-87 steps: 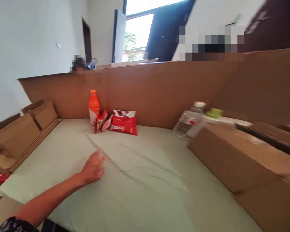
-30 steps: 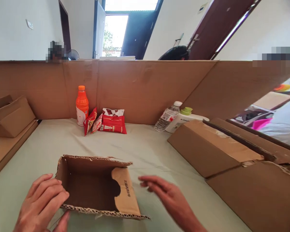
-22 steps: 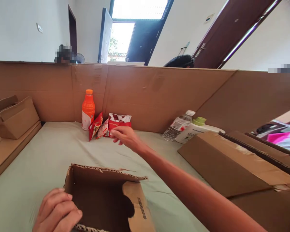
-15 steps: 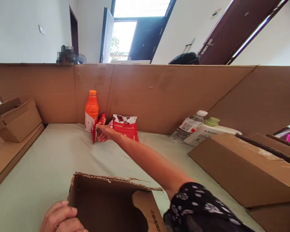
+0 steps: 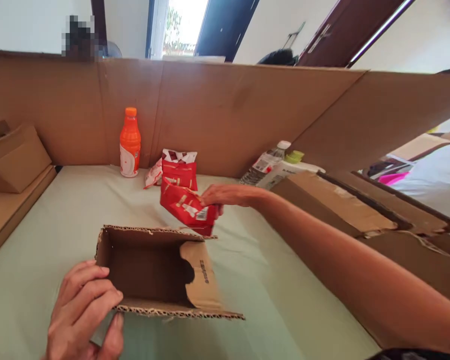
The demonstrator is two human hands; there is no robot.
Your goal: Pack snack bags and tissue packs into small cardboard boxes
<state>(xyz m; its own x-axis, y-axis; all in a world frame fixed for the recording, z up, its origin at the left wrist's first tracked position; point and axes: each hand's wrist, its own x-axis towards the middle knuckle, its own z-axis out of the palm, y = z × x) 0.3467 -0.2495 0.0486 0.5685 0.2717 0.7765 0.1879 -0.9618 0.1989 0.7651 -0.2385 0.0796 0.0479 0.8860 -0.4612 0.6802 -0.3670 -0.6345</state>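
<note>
My left hand (image 5: 84, 310) grips the left end of an open cardboard box (image 5: 197, 300), fingers over its edge and thumb below. Bare brown cardboard shows inside the box. Beyond the box's far right corner, my right hand (image 5: 212, 197) pinches a red snack packet (image 5: 187, 205) by its right end, held above the cloth. Behind that packet, another red packet (image 5: 178, 172) leans against the cardboard wall, with a white and dark red packet (image 5: 180, 156) behind it and a pinkish packet (image 5: 154, 173) at its left. An orange drink bottle (image 5: 130, 145) stands upright farther left.
A tall cardboard wall (image 5: 217, 110) closes off the back. At right, a clear bottle (image 5: 264, 162) and a white bottle with a green cap (image 5: 294, 157) lean beside cardboard boxes (image 5: 322, 200). Another cardboard box (image 5: 17, 160) is at left. A person's head shows beyond the wall.
My right hand has moved right and nearer from beside the orange bottle, now carrying a red snack packet. The view has tilted down, showing more of the box and my left hand.
</note>
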